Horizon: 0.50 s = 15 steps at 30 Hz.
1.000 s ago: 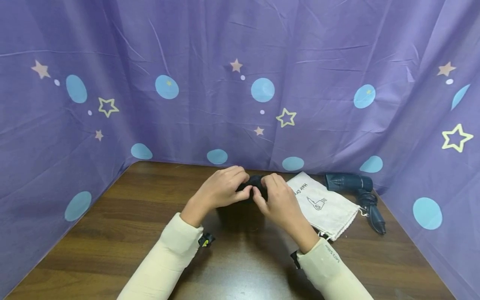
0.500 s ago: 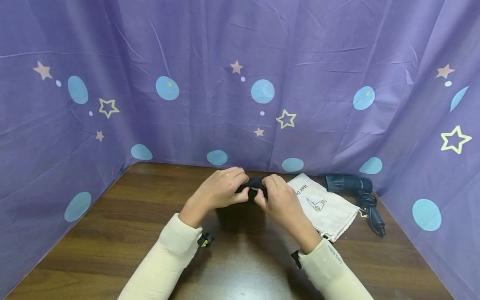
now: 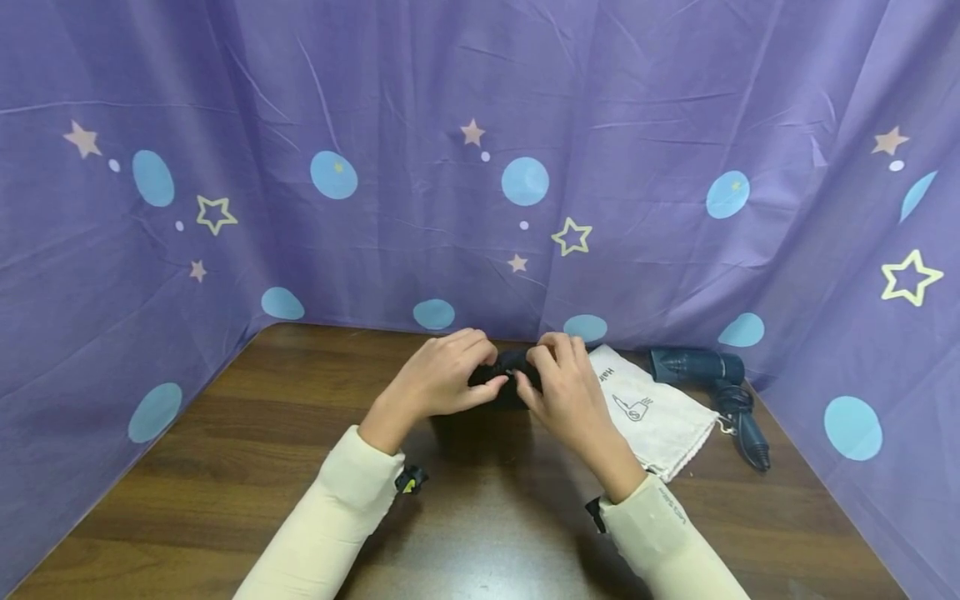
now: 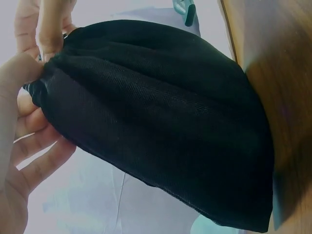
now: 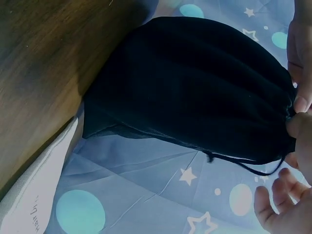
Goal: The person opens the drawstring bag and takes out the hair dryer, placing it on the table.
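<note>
A black cloth drawstring bag (image 4: 161, 117) stands on the table, full and rounded, its mouth gathered at the top. My left hand (image 3: 446, 377) grips the gathered mouth from the left, thumb toward me. On the other side my right hand (image 3: 566, 400) pinches the same mouth, its thumb near the left thumb. In the right wrist view the bag (image 5: 195, 92) trails a thin black cord (image 5: 243, 165) from its neck. Whatever fills the bag is hidden.
A white drawstring pouch (image 3: 652, 417) with a hair dryer drawing lies right of the hands. Beyond it rests a dark blue hair dryer (image 3: 693, 367) with a folded handle. A purple curtain (image 3: 420, 167) surrounds the wooden table (image 3: 300, 417).
My right hand has shifted slightly right and its fingers have risen and spread. The left hand keeps its place on the bag's mouth. The thumbs have moved apart, then nearer again.
</note>
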{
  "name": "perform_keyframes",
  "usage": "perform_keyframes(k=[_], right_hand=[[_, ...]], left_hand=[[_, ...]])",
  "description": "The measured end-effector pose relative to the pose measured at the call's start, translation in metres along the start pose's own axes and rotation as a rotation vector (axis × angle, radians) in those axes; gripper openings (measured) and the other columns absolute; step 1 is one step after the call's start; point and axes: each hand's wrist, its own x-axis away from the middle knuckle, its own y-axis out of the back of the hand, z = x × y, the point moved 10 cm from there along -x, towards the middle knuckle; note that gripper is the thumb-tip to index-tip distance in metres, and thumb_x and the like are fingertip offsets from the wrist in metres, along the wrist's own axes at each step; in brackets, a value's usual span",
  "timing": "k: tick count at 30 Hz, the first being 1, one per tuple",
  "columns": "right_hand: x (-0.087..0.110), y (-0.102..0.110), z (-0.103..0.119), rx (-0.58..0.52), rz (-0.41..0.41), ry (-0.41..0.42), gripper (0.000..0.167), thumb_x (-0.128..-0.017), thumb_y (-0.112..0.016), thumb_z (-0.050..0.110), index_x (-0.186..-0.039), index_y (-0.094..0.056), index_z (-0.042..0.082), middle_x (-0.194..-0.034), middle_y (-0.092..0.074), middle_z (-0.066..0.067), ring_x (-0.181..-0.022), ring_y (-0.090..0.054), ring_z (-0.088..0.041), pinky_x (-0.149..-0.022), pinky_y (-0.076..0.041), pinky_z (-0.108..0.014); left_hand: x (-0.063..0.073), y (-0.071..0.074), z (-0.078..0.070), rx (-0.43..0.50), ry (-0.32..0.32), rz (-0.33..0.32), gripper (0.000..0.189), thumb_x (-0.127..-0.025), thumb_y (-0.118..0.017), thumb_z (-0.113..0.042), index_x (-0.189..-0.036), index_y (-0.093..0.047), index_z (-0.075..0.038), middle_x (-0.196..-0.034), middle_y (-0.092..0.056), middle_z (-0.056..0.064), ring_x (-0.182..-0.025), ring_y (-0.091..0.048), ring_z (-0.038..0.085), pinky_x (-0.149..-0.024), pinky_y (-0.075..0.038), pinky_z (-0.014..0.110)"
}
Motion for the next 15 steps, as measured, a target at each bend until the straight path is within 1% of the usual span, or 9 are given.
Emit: perform_keyframes(k=[3,5,8,12,15], right_hand=[[-0.0003,-0.0006,0.0004,-0.034,0.001,-0.011,0.022,-0.086,-0.076,0.009,-0.097,-0.058,0.003,-0.098,-0.055,-0.014,-0.081,-0.051,-0.032,-0.070,-0.046,-0.041],[-0.0004,-0.0018,0.0018,-0.059,0.009,-0.009,0.022,-0.086,-0.075,0.006,-0.098,-0.057,0.002,-0.094,-0.056,-0.012,-0.079,-0.052,-0.030,-0.069,-0.047,-0.040],[-0.0006,-0.0036,0.0047,-0.068,0.023,0.008,0.020,-0.086,-0.072,0.004,-0.099,-0.057,0.001,-0.091,-0.058,-0.011,-0.078,-0.054,-0.029,-0.070,-0.048,-0.040],[-0.0004,-0.0029,0.0055,-0.063,0.021,0.025,0.020,-0.085,-0.072,0.002,-0.099,-0.059,0.001,-0.088,-0.060,-0.010,-0.077,-0.056,-0.028,-0.070,-0.048,-0.042],[-0.0003,-0.0015,0.0048,-0.072,0.020,0.030,0.021,-0.084,-0.073,0.001,-0.100,-0.059,0.002,-0.089,-0.061,-0.010,-0.077,-0.057,-0.028,-0.070,-0.048,-0.041]], left_hand=[[-0.0009,0.0009,0.0005,-0.014,0.019,-0.010,0.020,-0.081,-0.076,-0.020,-0.085,-0.060,-0.009,-0.079,-0.056,-0.001,-0.067,-0.051,0.012,-0.055,-0.045,0.027],[-0.0016,0.0013,-0.0002,-0.030,0.025,-0.012,0.018,-0.078,-0.074,-0.018,-0.084,-0.060,-0.009,-0.078,-0.055,-0.001,-0.067,-0.051,0.013,-0.054,-0.045,0.027],[-0.0021,0.0019,-0.0011,-0.060,0.027,-0.010,0.017,-0.075,-0.072,-0.017,-0.082,-0.059,-0.009,-0.078,-0.055,-0.001,-0.066,-0.051,0.014,-0.053,-0.045,0.028],[-0.0015,0.0042,0.0004,-0.080,0.039,-0.011,0.016,-0.073,-0.070,-0.017,-0.082,-0.058,-0.010,-0.078,-0.055,-0.001,-0.067,-0.050,0.014,-0.051,-0.044,0.028],[-0.0012,0.0065,0.0017,-0.088,0.046,-0.017,0.015,-0.074,-0.069,-0.017,-0.081,-0.057,-0.011,-0.077,-0.055,-0.001,-0.066,-0.050,0.013,-0.051,-0.044,0.028]])
